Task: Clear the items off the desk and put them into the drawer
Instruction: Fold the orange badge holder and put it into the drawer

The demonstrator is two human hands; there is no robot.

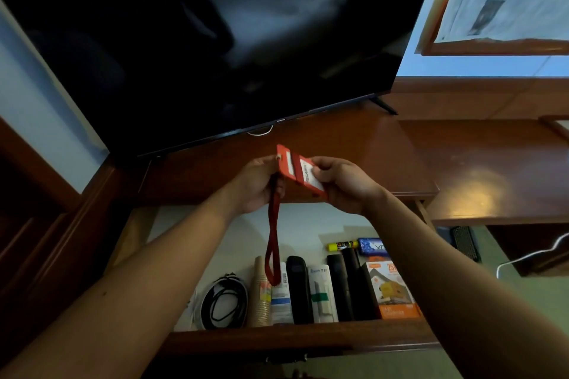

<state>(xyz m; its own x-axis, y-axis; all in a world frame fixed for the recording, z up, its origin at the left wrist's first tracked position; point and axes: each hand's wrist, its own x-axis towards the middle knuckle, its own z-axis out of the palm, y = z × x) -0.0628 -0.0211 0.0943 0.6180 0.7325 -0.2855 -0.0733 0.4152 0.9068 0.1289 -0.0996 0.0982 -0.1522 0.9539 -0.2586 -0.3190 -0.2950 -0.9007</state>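
Two hands, left (257,184) and right (345,184), hold one red tag (300,172) above one drawer (295,338).

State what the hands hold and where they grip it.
Both hold the red card holder: left hand at its strap end, right hand at its opposite edge.

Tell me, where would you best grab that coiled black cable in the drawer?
Across the bundled strands of the cable, from straight above. It lies flat on the drawer floor with a cup stack close on its right, so only the top is really free.
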